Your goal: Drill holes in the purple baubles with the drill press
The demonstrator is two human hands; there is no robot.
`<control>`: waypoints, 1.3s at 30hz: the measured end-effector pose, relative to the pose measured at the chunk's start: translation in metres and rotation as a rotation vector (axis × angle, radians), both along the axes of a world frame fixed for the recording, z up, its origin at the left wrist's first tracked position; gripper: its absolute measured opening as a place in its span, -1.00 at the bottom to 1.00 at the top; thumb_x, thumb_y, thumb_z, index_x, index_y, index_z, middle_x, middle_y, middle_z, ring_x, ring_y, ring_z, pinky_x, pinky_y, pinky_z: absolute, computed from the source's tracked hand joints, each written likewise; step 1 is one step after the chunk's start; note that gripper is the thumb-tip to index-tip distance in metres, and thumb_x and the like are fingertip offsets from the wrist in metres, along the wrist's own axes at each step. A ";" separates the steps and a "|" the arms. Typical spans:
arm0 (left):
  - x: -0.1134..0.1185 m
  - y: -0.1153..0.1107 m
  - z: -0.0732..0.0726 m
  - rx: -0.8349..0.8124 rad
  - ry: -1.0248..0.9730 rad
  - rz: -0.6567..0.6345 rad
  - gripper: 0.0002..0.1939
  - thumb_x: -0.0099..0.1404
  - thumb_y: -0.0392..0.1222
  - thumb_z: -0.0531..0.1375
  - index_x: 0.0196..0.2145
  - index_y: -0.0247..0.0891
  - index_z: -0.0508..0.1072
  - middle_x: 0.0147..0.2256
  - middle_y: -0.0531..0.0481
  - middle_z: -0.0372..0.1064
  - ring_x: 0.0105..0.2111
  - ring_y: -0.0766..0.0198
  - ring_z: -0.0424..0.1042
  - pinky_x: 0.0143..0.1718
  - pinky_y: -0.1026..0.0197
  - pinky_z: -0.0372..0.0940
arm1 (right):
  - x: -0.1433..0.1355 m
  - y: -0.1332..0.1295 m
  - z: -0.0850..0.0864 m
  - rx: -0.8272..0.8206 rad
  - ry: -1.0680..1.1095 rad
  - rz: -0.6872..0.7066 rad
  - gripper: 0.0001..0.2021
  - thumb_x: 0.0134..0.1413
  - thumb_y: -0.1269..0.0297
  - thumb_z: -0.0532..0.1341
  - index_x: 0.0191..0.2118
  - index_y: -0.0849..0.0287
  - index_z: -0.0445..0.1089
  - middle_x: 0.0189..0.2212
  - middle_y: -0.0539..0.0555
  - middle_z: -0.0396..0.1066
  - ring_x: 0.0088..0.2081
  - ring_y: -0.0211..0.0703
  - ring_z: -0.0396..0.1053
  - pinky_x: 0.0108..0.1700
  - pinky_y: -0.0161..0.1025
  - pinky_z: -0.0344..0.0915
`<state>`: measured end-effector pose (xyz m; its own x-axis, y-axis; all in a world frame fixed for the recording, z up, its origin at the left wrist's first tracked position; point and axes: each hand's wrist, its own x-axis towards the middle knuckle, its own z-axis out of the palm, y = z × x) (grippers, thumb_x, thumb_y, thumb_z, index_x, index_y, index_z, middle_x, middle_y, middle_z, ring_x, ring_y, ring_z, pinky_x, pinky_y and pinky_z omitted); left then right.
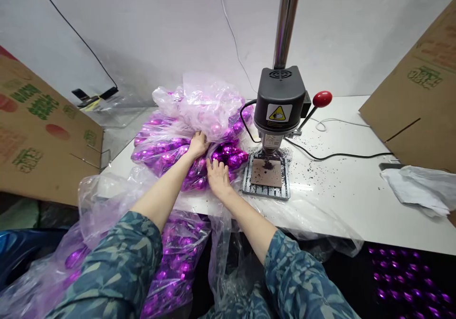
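A clear plastic bag [167,136] full of shiny purple faceted balls [233,155] lies on the table, left of the drill press. My left hand [198,144] presses into the middle of it, fingers curled on the film near its opening. Lower and closer to me, my right hand [218,175] has its fingers bent over the bag's edge beside the uncovered balls. Both fingertips are partly hidden by film and balls. The black drill press [280,98], with a red-knobbed lever [322,99], stands right of my hands. Its base [267,193] carries a brown board [257,179] strewn with dark shavings.
Cardboard boxes stand at the left [42,134] and right [420,96]. A crumpled white sheet [416,186] lies on the white table [342,200]. Another bag of purple balls [178,257] hangs below the front edge. A black cable [335,156] crosses the tabletop.
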<state>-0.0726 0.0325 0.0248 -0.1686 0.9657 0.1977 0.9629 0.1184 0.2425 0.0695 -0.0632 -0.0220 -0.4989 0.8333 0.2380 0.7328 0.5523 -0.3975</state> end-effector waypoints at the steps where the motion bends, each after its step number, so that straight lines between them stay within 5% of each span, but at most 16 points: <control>1: 0.002 0.000 0.002 -0.003 -0.009 0.011 -0.43 0.33 -0.11 0.18 0.26 -0.32 0.34 0.18 -0.40 0.35 0.26 -0.26 0.36 0.28 -0.16 0.31 | 0.002 -0.001 0.001 0.009 0.012 -0.003 -0.55 0.32 0.05 0.25 0.19 0.20 0.36 0.11 0.18 0.43 0.08 -0.10 0.46 0.12 0.00 0.52; 6: 0.015 -0.022 0.007 -0.023 -0.013 0.129 -0.27 0.25 -0.02 0.31 0.29 -0.36 0.28 0.25 -0.51 0.26 0.36 -0.42 0.20 0.31 -0.32 0.24 | 0.047 -0.030 0.003 0.119 0.155 0.106 -0.57 0.31 0.11 0.27 0.19 0.19 0.39 0.14 0.18 0.44 0.14 -0.07 0.46 0.19 0.06 0.50; 10: 0.035 -0.063 0.018 0.152 0.046 0.116 -0.25 0.31 -0.13 0.25 0.38 -0.38 0.17 0.41 -0.55 0.05 0.49 -0.49 -0.12 0.41 -0.49 -0.02 | 0.132 -0.044 0.020 0.250 0.364 0.232 -0.82 0.29 0.21 0.29 -0.05 0.01 0.58 -0.13 0.04 0.60 -0.02 -0.21 0.53 0.06 -0.09 0.58; 12: 0.054 -0.083 0.021 0.258 0.069 0.000 -0.36 0.39 -0.15 0.18 0.37 -0.27 0.21 0.44 -0.42 0.04 0.51 -0.39 -0.13 0.43 -0.47 -0.02 | 0.183 -0.041 0.041 0.328 0.500 0.179 -0.83 0.32 0.21 0.25 -0.08 -0.08 0.59 -0.23 0.03 0.61 -0.16 -0.24 0.56 -0.09 -0.09 0.62; 14: 0.078 -0.097 0.019 0.274 0.073 -0.158 -0.51 0.47 -0.13 0.09 0.31 -0.16 0.31 0.38 -0.32 0.19 0.45 -0.29 0.07 0.39 -0.40 0.11 | 0.228 -0.033 0.071 0.438 0.659 0.065 -0.77 0.31 0.26 0.25 0.00 -0.14 0.57 -0.25 0.01 0.62 -0.19 -0.26 0.58 -0.17 -0.11 0.60; 18: 0.120 -0.100 -0.007 0.108 0.069 -0.291 -0.56 0.49 -0.06 0.11 0.26 -0.14 0.42 0.22 -0.34 0.36 0.19 -0.25 0.38 0.21 -0.30 0.32 | 0.280 -0.009 0.135 0.662 1.035 -0.244 -0.73 0.30 0.19 0.19 0.02 -0.05 0.57 -0.27 -0.12 0.62 -0.29 -0.36 0.54 -0.24 -0.13 0.44; 21: 0.132 -0.090 -0.031 0.018 0.018 -0.252 -0.55 0.45 -0.17 0.17 0.26 -0.15 0.44 0.18 -0.35 0.35 0.11 -0.21 0.41 0.12 -0.26 0.37 | 0.287 0.013 0.165 0.534 1.098 -0.323 -0.67 0.12 0.03 0.26 -0.11 0.08 0.62 -0.36 -0.14 0.60 -0.34 -0.38 0.50 -0.29 -0.15 0.35; 25: 0.130 -0.093 -0.041 0.155 -0.344 -0.314 -0.63 0.39 -0.25 0.25 0.13 -0.17 0.54 0.13 -0.27 0.35 0.15 -0.12 0.37 0.24 -0.23 0.30 | 0.283 0.042 0.174 0.559 1.131 -0.198 -0.81 0.06 0.14 0.37 -0.22 0.05 0.63 -0.39 -0.04 0.58 -0.41 -0.36 0.51 -0.40 -0.29 0.46; 28: 0.133 -0.106 -0.035 0.271 -0.975 -0.297 -0.65 0.41 -0.07 0.28 0.12 -0.12 0.52 0.12 -0.19 0.40 0.14 -0.02 0.42 0.18 -0.11 0.39 | 0.283 0.061 0.176 0.566 1.117 -0.162 -0.86 0.12 0.22 0.35 -0.19 0.06 0.61 -0.34 -0.02 0.56 -0.42 -0.36 0.48 -0.44 -0.29 0.50; 31: 0.141 -0.115 -0.024 0.118 -1.694 -0.193 -0.55 0.45 0.17 0.22 0.14 -0.13 0.46 -0.01 -0.16 0.52 -0.11 0.09 0.56 -0.15 0.08 0.53 | 0.282 0.077 0.182 0.549 1.097 -0.168 -0.88 0.17 0.32 0.32 -0.17 0.08 0.59 -0.29 -0.01 0.54 -0.38 -0.37 0.46 -0.43 -0.33 0.47; 33: 0.148 -0.118 -0.019 0.006 -1.975 -0.128 -0.55 0.47 0.17 0.20 0.12 -0.18 0.46 -0.07 -0.15 0.57 -0.18 0.13 0.60 -0.24 0.15 0.54 | 0.277 0.085 0.187 0.493 1.084 -0.156 -0.87 0.19 0.37 0.32 -0.17 0.11 0.60 -0.31 -0.01 0.52 -0.37 -0.39 0.45 -0.42 -0.36 0.45; 39: 0.163 -0.126 -0.022 -0.087 -2.132 -0.050 -0.77 0.43 -0.11 0.30 -0.05 -0.29 0.51 -0.18 -0.08 0.60 -0.19 0.20 0.62 -0.18 0.17 0.56 | 0.258 0.095 0.191 0.382 1.075 -0.053 -0.92 0.23 0.39 0.32 -0.22 0.14 0.59 -0.32 0.02 0.53 -0.36 -0.40 0.44 -0.33 -0.34 0.44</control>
<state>0.0905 -0.0937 0.0027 0.0026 0.9691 -0.2466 -0.7064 0.1763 0.6855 0.3272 0.0323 0.1695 0.1497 0.6285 0.7633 0.1405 0.7506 -0.6456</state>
